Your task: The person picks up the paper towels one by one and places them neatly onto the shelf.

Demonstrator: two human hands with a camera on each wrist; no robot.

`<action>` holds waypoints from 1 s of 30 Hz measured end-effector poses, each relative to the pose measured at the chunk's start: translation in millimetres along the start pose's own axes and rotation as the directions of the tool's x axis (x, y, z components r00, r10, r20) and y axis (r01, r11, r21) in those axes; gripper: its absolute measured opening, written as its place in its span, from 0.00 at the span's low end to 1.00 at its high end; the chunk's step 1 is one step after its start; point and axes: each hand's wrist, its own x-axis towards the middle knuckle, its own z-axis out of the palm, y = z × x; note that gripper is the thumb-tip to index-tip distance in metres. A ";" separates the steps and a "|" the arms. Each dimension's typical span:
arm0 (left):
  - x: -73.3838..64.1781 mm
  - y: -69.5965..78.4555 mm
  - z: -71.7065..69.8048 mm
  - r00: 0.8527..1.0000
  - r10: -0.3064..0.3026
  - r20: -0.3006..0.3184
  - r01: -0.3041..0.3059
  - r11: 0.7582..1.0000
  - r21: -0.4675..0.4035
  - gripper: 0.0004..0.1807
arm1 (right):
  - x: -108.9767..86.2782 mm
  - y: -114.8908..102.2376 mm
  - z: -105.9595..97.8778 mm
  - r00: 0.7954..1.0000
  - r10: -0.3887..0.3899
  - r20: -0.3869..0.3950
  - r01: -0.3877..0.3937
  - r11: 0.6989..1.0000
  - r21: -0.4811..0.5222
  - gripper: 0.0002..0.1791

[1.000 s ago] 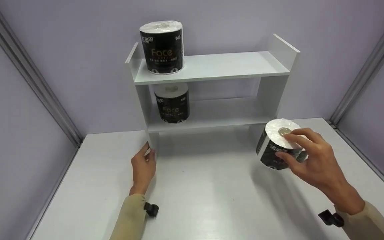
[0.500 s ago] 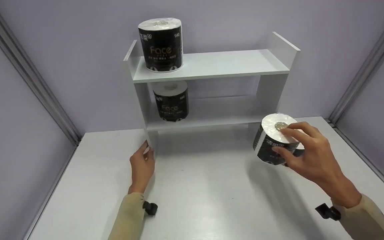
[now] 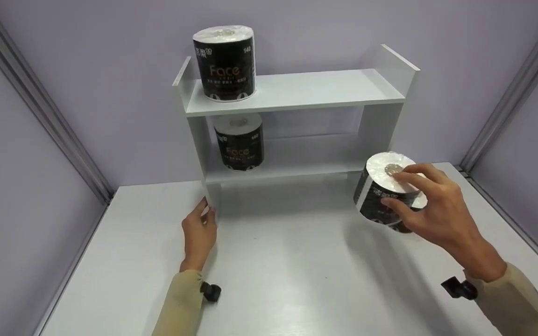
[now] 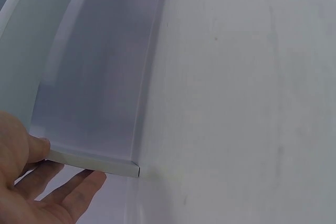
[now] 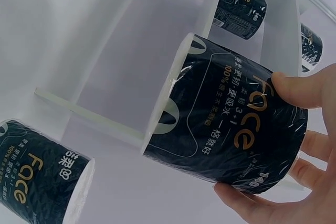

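Observation:
My right hand (image 3: 442, 214) grips a toilet paper roll (image 5: 226, 119) in black "Face" wrapping. Thumb and fingers sit around its upper end, and it hangs tilted above the table, close to the shelf's right side. My left hand (image 3: 199, 235) pinches the left side panel of a white two-tier shelf (image 3: 315, 91) near its foot, thumb on one face and fingers on the other, as the left wrist view shows. One similar roll (image 3: 226, 65) stands at the left of the top tier, another roll (image 3: 239, 144) directly below on the lower tier.
Partly hidden behind the held roll, one more roll (image 5: 42, 177) stands on the white table (image 3: 269, 280) to the right of the shelf. A pale wall (image 3: 315, 28) rises behind the shelf, with side walls and metal rails at both edges.
The held roll has risen and moved slightly left toward the shelf, uncovering more of the roll behind it. My left hand stays on the side panel.

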 end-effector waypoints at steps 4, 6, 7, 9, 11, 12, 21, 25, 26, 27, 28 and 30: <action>0.5 0.0 0.0 1.000 0.007 -0.003 -0.007 1.000 -0.008 0.25 | 3.9 -1.1 0.2 1.000 -0.015 -0.006 0.015 1.000 0.003 0.26; 0.6 0.1 -0.3 1.000 0.010 0.001 -0.010 1.000 -0.008 0.25 | 5.9 -2.0 0.5 1.000 -0.025 -0.008 0.025 1.000 0.006 0.26; 0.3 0.2 -0.6 1.000 0.010 0.005 -0.010 1.000 -0.008 0.25 | 6.8 -2.4 0.8 1.000 -0.029 -0.007 0.029 1.000 0.008 0.26; -0.3 0.3 -1.5 1.000 0.001 0.008 -0.001 1.000 -0.009 0.25 | 8.5 -3.5 1.5 0.999 -0.032 -0.006 0.033 0.999 0.011 0.27; -0.7 0.5 -2.5 1.000 -0.007 0.009 0.007 1.000 -0.009 0.25 | 10.0 -4.8 2.2 1.000 -0.029 -0.003 0.029 1.000 0.012 0.27; -0.7 0.6 -2.9 1.000 -0.011 0.009 0.011 1.000 -0.010 0.25 | 10.7 -5.5 2.4 1.000 -0.025 0.000 0.025 1.000 0.014 0.27; 0.1 1.8 -2.9 1.000 0.002 0.007 -0.002 1.000 -0.019 0.25 | 15.6 -10.0 3.9 1.000 -0.003 0.022 0.003 1.000 0.004 0.26; -0.2 0.3 -1.3 1.000 0.015 -0.001 -0.015 1.000 -0.021 0.24 | 17.0 -11.1 5.1 1.000 0.000 0.030 0.000 1.000 -0.001 0.26; -0.2 -0.2 -0.9 1.000 0.018 -0.002 -0.018 1.000 -0.022 0.24 | 17.4 -11.3 5.3 1.000 0.003 0.031 -0.003 1.000 0.000 0.26; -0.2 -0.6 -0.6 1.000 0.022 -0.003 -0.022 1.000 -0.021 0.24 | 17.7 -11.4 5.5 1.000 0.006 0.031 -0.006 1.000 0.001 0.26; -0.3 -0.9 -0.2 1.000 0.023 -0.005 -0.023 1.000 -0.021 0.24 | 18.1 -11.6 5.8 0.999 0.009 0.031 -0.009 1.000 0.002 0.26; -0.4 -1.1 0.4 1.000 0.022 -0.007 -0.022 1.000 -0.019 0.24 | 19.1 -11.9 6.4 0.999 0.013 0.033 -0.013 1.000 0.003 0.25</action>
